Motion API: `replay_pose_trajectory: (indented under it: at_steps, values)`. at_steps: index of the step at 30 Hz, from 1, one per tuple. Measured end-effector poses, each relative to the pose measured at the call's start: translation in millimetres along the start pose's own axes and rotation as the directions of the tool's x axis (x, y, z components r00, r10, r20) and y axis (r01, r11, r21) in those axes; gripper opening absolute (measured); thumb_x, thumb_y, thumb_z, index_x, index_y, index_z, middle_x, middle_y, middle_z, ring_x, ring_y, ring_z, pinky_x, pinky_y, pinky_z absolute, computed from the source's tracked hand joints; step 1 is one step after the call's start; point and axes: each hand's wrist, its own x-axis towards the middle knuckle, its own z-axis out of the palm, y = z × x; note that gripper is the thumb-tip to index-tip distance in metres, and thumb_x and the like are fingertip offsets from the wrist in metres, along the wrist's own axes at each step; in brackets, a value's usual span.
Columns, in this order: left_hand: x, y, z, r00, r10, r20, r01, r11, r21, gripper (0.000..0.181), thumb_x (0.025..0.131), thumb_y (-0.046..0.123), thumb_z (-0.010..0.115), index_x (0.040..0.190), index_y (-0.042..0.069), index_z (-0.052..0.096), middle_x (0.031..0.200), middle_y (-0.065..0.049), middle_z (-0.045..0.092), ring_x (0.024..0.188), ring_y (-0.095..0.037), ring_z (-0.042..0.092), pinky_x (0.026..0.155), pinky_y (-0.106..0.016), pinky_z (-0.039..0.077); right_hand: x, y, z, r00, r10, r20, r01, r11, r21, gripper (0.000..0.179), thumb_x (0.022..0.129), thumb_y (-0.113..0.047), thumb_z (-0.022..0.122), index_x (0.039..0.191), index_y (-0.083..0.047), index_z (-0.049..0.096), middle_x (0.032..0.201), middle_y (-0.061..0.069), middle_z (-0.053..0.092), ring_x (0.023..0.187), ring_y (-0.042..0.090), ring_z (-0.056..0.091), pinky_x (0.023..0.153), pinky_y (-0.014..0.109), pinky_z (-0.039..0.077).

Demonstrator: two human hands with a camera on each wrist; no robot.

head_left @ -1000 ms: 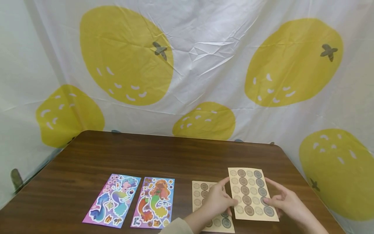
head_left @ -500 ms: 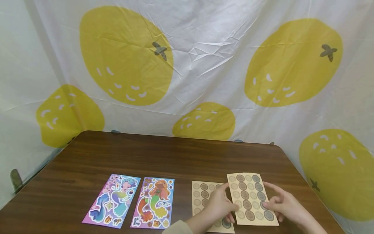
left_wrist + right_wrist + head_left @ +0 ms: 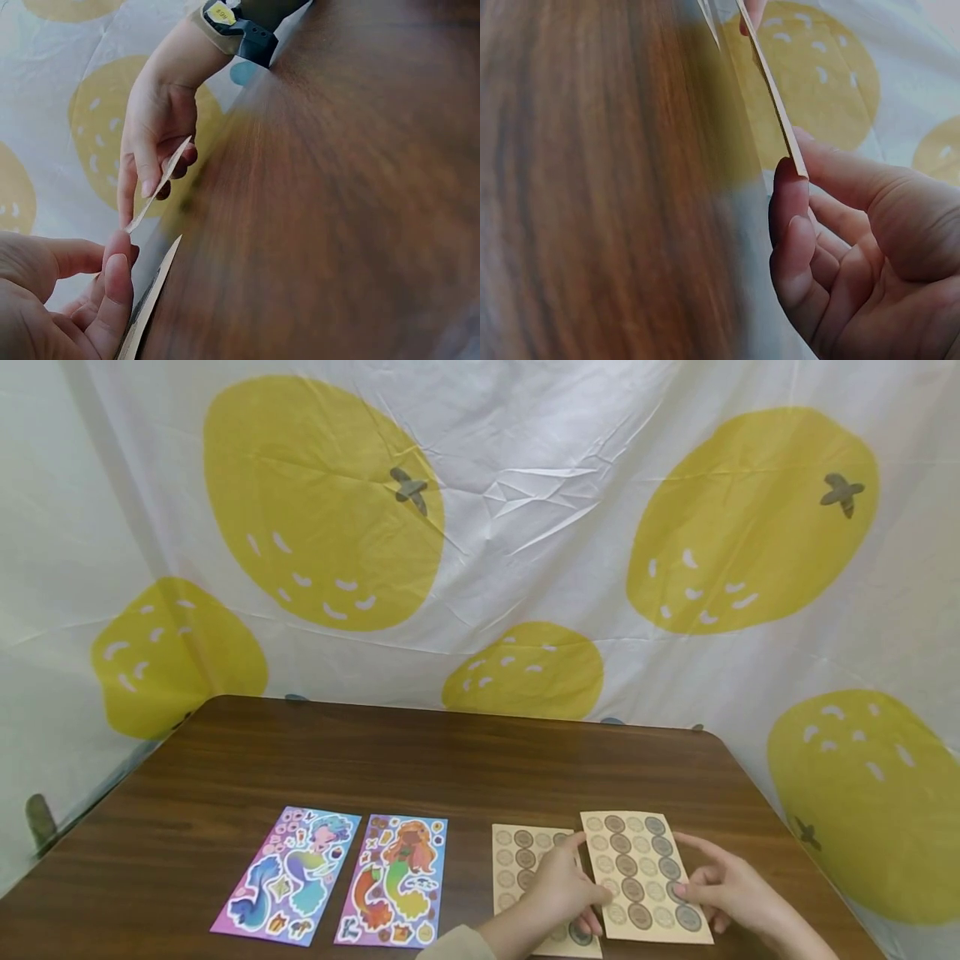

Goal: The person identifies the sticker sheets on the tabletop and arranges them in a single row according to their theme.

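Both hands hold a tan sticker sheet (image 3: 643, 877) printed with rows of round seals. My left hand (image 3: 558, 887) pinches its left edge, thumb on top. At the right edge, my right hand (image 3: 738, 889) pinches it between thumb and fingers. In the right wrist view the held sheet (image 3: 776, 97) appears edge-on, thin and slightly raised off the table. A matching tan sheet (image 3: 513, 858) lies flat on the table, partly hidden under my left hand and forearm. Its edge (image 3: 154, 300) also shows below the held one in the left wrist view.
Two mermaid sticker sheets, one with a blue-haired figure (image 3: 288, 877) and one with an orange-haired figure (image 3: 393, 881), lie side by side on the left of the brown wooden table (image 3: 420, 760). Behind it hangs a white cloth (image 3: 525, 560) with yellow fruit prints.
Both hands have lowered the held tan sticker sheet toward the table and slightly left. The other sheets stay where they were.
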Motion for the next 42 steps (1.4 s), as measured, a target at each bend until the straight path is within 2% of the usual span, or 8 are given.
replay_pose_trajectory:
  at_steps: [11, 19, 26, 32, 42]
  values:
    - [-2.6, 2.4, 3.3, 0.999, -0.032, 0.015, 0.033, 0.999, -0.014, 0.081, 0.073, -0.01, 0.073, 0.144, 0.001, 0.036, 0.058, -0.01, 0.061, 0.037, -0.014, 0.055, 0.036, -0.023, 0.047, -1.8, 4.6, -0.1, 0.998, 0.065, 0.024, -0.064, 0.998, -0.023, 0.086, 0.086, -0.016, 0.072, 0.143, 0.013, 0.016, 0.074, 0.01, 0.063, 0.052, 0.016, 0.058, 0.042, 0.024, 0.046]
    - [-1.3, 1.5, 2.7, 0.998, -0.053, 0.028, 0.054, 0.998, -0.012, 0.078, 0.073, -0.011, 0.074, 0.142, 0.001, 0.039, 0.056, -0.013, 0.06, 0.037, -0.014, 0.055, 0.037, -0.025, 0.048, -0.9, 5.1, -0.7, 0.998, 0.051, 0.041, -0.051, 0.999, -0.001, 0.087, 0.086, -0.016, 0.072, 0.144, 0.012, 0.014, 0.073, 0.011, 0.061, 0.051, 0.012, 0.055, 0.042, 0.023, 0.045]
    - [1.4, 0.6, 1.4, 0.994, -0.09, 0.062, 0.09, 0.996, -0.002, 0.077, 0.073, -0.01, 0.074, 0.141, 0.0, 0.041, 0.051, -0.014, 0.06, 0.036, -0.014, 0.055, 0.038, -0.026, 0.049, -1.0, 3.5, -0.3, 0.997, 0.052, 0.054, -0.053, 0.999, 0.002, 0.084, 0.085, -0.017, 0.073, 0.144, 0.012, 0.02, 0.071, 0.01, 0.06, 0.051, 0.012, 0.054, 0.041, 0.021, 0.043]
    - [2.4, -0.5, 0.5, 0.993, -0.091, 0.08, 0.091, 0.996, 0.005, 0.074, 0.073, -0.01, 0.073, 0.14, -0.002, 0.042, 0.052, -0.013, 0.06, 0.037, -0.014, 0.055, 0.038, -0.025, 0.049, -0.6, 4.5, -0.5, 0.997, 0.039, 0.068, -0.038, 0.999, -0.016, 0.082, 0.085, -0.016, 0.073, 0.143, 0.012, 0.023, 0.07, 0.009, 0.059, 0.05, 0.011, 0.053, 0.04, 0.02, 0.041]
    - [3.5, -2.7, 1.7, 0.994, -0.088, 0.063, 0.087, 0.996, 0.014, 0.074, 0.071, -0.011, 0.071, 0.139, -0.004, 0.043, 0.05, -0.013, 0.06, 0.034, -0.013, 0.052, 0.036, -0.025, 0.048, 0.6, 5.9, -0.7, 0.997, -0.006, 0.083, 0.011, 0.998, -0.059, 0.075, 0.086, -0.014, 0.071, 0.14, 0.015, 0.027, 0.068, 0.006, 0.058, 0.048, 0.009, 0.051, 0.038, 0.022, 0.041]
